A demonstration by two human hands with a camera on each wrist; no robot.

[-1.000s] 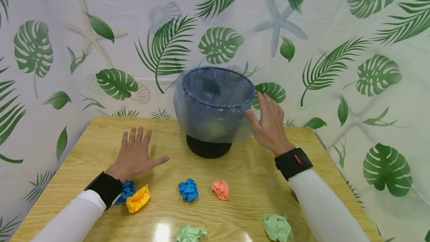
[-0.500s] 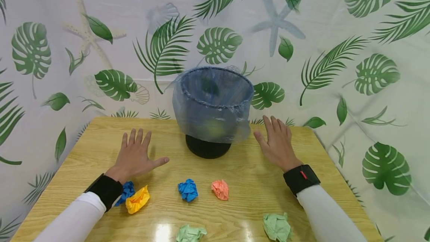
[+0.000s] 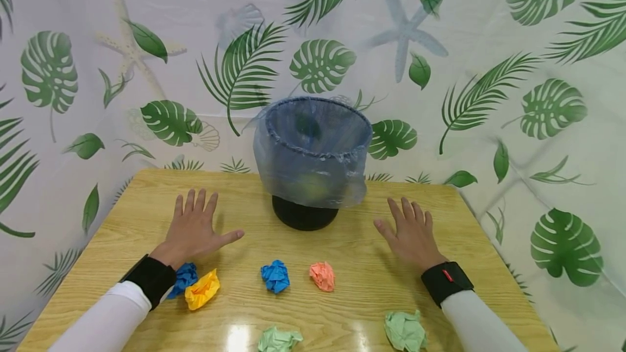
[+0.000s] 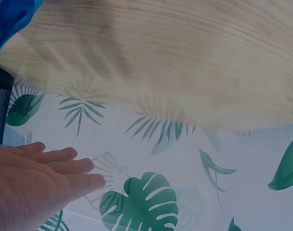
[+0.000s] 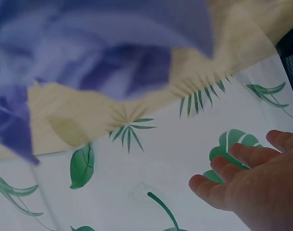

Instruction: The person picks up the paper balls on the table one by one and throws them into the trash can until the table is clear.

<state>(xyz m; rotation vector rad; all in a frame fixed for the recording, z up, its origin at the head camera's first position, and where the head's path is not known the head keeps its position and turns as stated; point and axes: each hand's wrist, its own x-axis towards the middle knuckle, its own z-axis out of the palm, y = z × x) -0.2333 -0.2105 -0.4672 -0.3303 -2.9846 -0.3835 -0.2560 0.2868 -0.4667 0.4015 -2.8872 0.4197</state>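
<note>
My left hand point(image 3: 192, 232) is over the left side of the wooden table, fingers straight and spread, holding nothing. A blue crumpled paper ball point(image 3: 185, 280) lies partly behind its wrist, with a yellow crumpled paper ball point(image 3: 202, 289) beside it. My right hand point(image 3: 411, 237) is over the right side, also holding nothing, fingers extended. Between and beyond the hands stands a black trash can point(image 3: 304, 215) lined with a translucent blue bag point(image 3: 288, 178), folded down over its rim. In the right wrist view a purple crumpled paper point(image 5: 122, 62) looms close; the forearm hides it in the head view.
Another blue paper ball point(image 3: 275, 276) and a salmon-pink one point(image 3: 322, 276) lie mid-table. Two pale green paper balls, one at front centre point(image 3: 279, 340) and one at front right point(image 3: 405, 331), are nearer. A leaf-patterned curtain point(image 3: 489, 26) hangs behind the wooden table point(image 3: 352, 265).
My right hand has moved away from the bag's right edge, down and to the right, coming back toward me over the table. My left hand stays about where it was.
</note>
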